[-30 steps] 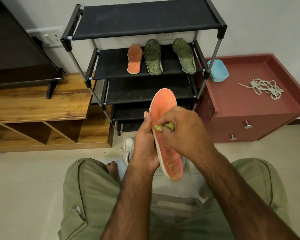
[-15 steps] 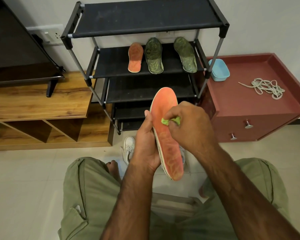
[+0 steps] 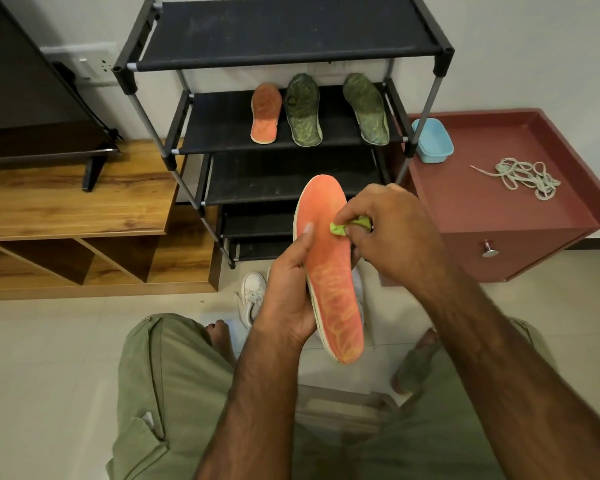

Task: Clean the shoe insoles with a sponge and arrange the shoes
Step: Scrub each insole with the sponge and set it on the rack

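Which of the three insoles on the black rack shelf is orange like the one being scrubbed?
The short orange insole at the row's left end. The middle insole and the right insole are dark green and longer.

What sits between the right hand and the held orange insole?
A small green sponge, pinched by the right hand against the orange insole; the head view shows it.

Three insoles (image 3: pixel 302 110) on rack (image 3: pixel 219 123) shelf, cabinet (image 3: pixel 482 202) right of rack — basin (image 3: pixel 432 140) and laces (image 3: pixel 520 174) on top, shoe (image 3: pixel 252 292) before rack
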Action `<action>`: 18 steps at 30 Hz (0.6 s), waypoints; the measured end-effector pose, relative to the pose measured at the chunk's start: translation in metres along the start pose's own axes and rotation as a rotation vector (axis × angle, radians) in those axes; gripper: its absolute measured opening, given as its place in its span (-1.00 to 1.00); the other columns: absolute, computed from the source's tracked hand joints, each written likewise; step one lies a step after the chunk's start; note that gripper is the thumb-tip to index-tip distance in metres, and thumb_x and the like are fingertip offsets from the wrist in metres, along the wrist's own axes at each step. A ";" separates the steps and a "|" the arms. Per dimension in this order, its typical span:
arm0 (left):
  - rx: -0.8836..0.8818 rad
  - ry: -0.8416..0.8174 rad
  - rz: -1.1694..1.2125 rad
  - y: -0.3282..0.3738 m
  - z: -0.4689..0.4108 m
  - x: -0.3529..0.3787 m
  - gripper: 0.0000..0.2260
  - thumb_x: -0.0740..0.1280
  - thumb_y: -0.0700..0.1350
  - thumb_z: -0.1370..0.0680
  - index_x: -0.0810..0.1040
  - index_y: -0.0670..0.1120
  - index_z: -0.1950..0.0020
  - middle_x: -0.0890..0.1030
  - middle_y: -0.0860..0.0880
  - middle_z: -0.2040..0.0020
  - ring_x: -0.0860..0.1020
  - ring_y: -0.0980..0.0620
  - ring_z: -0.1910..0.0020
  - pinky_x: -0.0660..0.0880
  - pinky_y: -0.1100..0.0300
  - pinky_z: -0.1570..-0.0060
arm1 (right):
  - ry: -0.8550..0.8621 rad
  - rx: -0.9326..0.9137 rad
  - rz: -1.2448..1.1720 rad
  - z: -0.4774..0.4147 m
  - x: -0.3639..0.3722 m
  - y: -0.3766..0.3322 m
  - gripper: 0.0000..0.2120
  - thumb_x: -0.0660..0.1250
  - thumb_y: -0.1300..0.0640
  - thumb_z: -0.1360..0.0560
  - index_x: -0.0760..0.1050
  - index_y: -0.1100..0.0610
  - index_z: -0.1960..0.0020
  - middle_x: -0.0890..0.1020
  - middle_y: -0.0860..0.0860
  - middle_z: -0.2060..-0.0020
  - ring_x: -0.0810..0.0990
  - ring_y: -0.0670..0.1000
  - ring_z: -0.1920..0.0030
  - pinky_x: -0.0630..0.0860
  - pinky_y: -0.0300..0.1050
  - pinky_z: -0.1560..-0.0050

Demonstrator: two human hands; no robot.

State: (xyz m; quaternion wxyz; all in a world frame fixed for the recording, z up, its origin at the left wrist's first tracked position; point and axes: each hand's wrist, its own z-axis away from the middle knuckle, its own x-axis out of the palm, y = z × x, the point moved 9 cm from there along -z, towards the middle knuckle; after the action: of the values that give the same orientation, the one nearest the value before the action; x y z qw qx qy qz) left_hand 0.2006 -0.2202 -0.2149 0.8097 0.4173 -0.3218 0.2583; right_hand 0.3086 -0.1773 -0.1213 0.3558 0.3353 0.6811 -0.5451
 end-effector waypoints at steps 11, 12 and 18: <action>-0.019 0.019 -0.008 -0.002 0.000 -0.008 -0.52 0.23 0.09 -0.68 0.43 -0.23 -0.45 0.65 -0.27 -0.23 0.66 -0.18 -0.16 0.56 -0.07 -0.26 | -0.139 -0.061 0.090 0.002 0.009 -0.005 -0.75 0.43 0.27 -0.48 0.75 -0.06 0.05 0.62 -0.18 0.11 0.49 -0.10 0.00 0.48 -0.14 -0.09; -0.018 0.013 -0.009 -0.001 0.000 -0.007 -0.52 0.22 0.09 -0.68 0.44 -0.22 -0.44 0.66 -0.26 -0.20 0.67 -0.16 -0.13 0.57 -0.06 -0.23 | -0.126 -0.059 0.083 0.003 0.007 -0.006 -0.75 0.43 0.28 -0.47 0.75 -0.05 0.06 0.62 -0.18 0.12 0.49 -0.10 0.00 0.48 -0.15 -0.07; -0.017 0.013 -0.021 -0.003 -0.002 -0.008 -0.50 0.23 0.10 -0.68 0.42 -0.23 -0.47 0.65 -0.25 -0.22 0.67 -0.17 -0.13 0.61 -0.07 -0.19 | -0.249 -0.071 0.049 0.009 0.015 -0.008 -0.74 0.43 0.28 -0.48 0.75 -0.07 0.04 0.62 -0.20 0.10 0.52 -0.16 -0.01 0.50 -0.22 -0.05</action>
State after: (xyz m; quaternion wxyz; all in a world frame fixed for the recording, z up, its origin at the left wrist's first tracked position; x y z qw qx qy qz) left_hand 0.1982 -0.2213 -0.2229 0.8179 0.4122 -0.3141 0.2498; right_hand 0.2952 -0.1864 -0.1318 0.4627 0.2687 0.6420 -0.5491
